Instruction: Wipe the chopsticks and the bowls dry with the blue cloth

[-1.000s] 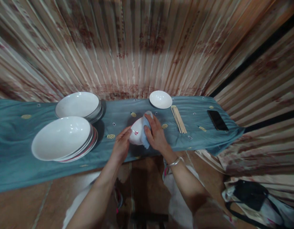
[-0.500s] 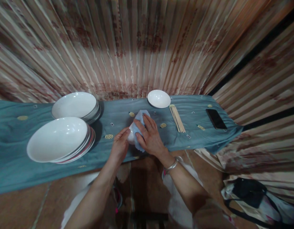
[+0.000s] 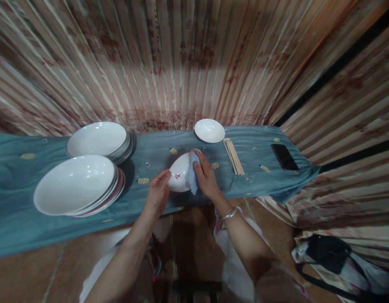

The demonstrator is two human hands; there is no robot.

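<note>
- Left hand (image 3: 158, 192): thumb and fingers pinched on the left edge of the bowl (image 3: 180, 179), steadying it.
- Right hand (image 3: 207, 179): grasping the cloth (image 3: 193, 174), pressed to the bowl's right side.
- Bowl: white, small red mark, tilted between the hands, over the front part of the surface (image 3: 156, 145). Resting on it or just above, cannot tell.
- Progress: looks like a wipe under way, bowl not yet set down. Marked part lies bare; right part is under the cloth. How much has been wiped, cannot tell.
- Near stack (image 3: 76, 185): white dishes, some red-edged, left of the hands, neither hand on it. Wiped or waiting, no sign either way.
- Sticks (image 3: 234, 158): pale bundle lying right of the hands, untouched.
- Phone (image 3: 285, 157): flat, dark-faced, well to the right, apart from the work.
- Far stack (image 3: 98, 140): more white dishes, just behind the near stack; same doubt about their state.
- Far bowl (image 3: 210, 131): white, upright, near the back edge. Possibly finished; nothing proves it.
</note>
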